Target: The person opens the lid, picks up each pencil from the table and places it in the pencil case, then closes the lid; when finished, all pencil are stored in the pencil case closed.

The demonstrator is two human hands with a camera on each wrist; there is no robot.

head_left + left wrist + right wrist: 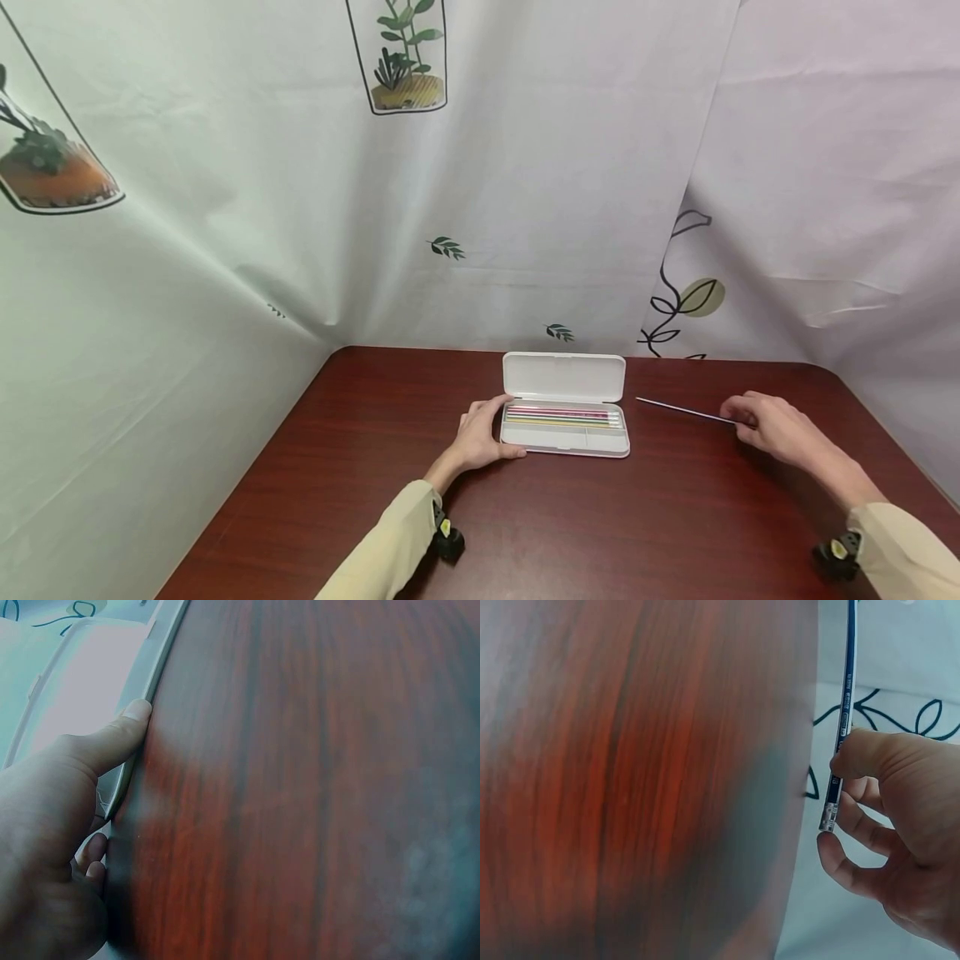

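A white pencil case (551, 439) lies on the table with its lid (564, 377) raised at the back. Several coloured pencils (562, 416) lie side by side in its rear part; the front part has a small divider. My left hand (474, 440) grips the left end of the case, thumb along the front edge and fingers toward the back corner. To the right of the case, my right hand (776, 427) pinches a dark blue pencil (847, 682) near its metal-capped end, as the right wrist view shows. The pencil's other end points left toward the case.
The dark red wooden table (585, 525) has rounded far corners. White fabric (540, 208) printed with plants hangs behind the table and along both sides. A black wrist camera (450, 543) sits on the left sleeve, another wrist camera (836, 557) on the right.
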